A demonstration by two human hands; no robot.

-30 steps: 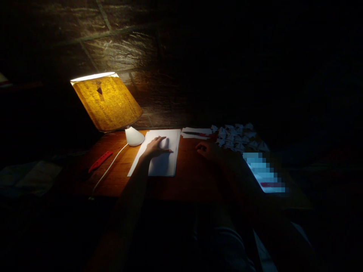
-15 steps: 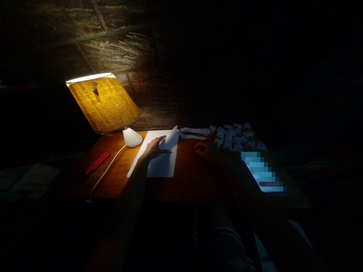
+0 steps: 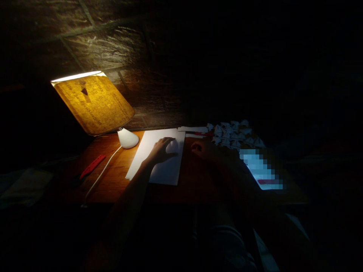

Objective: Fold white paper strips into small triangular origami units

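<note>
My left hand (image 3: pixel 162 150) lies over white paper sheets (image 3: pixel 147 151) on the wooden table, thumb and fingers spread apart. Just right of the sheets is my right hand (image 3: pixel 202 149), dim, its fingers curled in; I see nothing sticking out of them. Behind it lie white paper strips (image 3: pixel 194 129) and a red-handled tool (image 3: pixel 209 133), partly hidden, with a dark, narrow front part. Several small folded white paper pieces (image 3: pixel 234 134) sit in a cluster beyond my right hand.
A lit lamp with a yellow printed shade (image 3: pixel 96 102) stands at the left on a white base (image 3: pixel 128 138); its white cord (image 3: pixel 99 179) runs to the near table edge. A red-handled object (image 3: pixel 93 166) lies beside the cord. A glowing, pixelated screen (image 3: pixel 259 170) is at right.
The paper's raised far corner now lies flat, and the top sheet has spread a little to the right and nearer. My left hand remains over it, spread. The view has shifted slightly.
</note>
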